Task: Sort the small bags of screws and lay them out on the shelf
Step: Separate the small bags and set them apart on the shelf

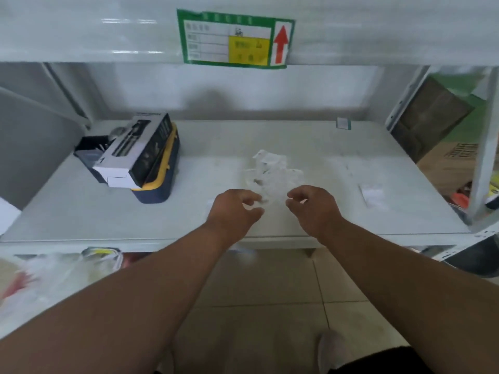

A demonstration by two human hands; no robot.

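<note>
A loose pile of small clear screw bags [272, 171] lies in the middle of the white shelf [108, 217]. One separate small bag [374, 194] lies flat to the right of the pile. My left hand [235, 210] hovers at the pile's near edge, fingers half curled, thumb and forefinger apart, fingertips close to a bag. My right hand [314, 207] is beside it, about a hand's width to the right, also half curled with a gap between thumb and fingers. The picture is blurred, and neither hand plainly holds a bag.
A black-and-white carton [140, 149] lies on a yellow and navy case [159, 184] at the shelf's left. A small tag [343, 122] sits at the back right. A green label [235, 39] hangs on the upper shelf. A shelf upright [484, 157] and cardboard boxes [448, 168] stand at the right.
</note>
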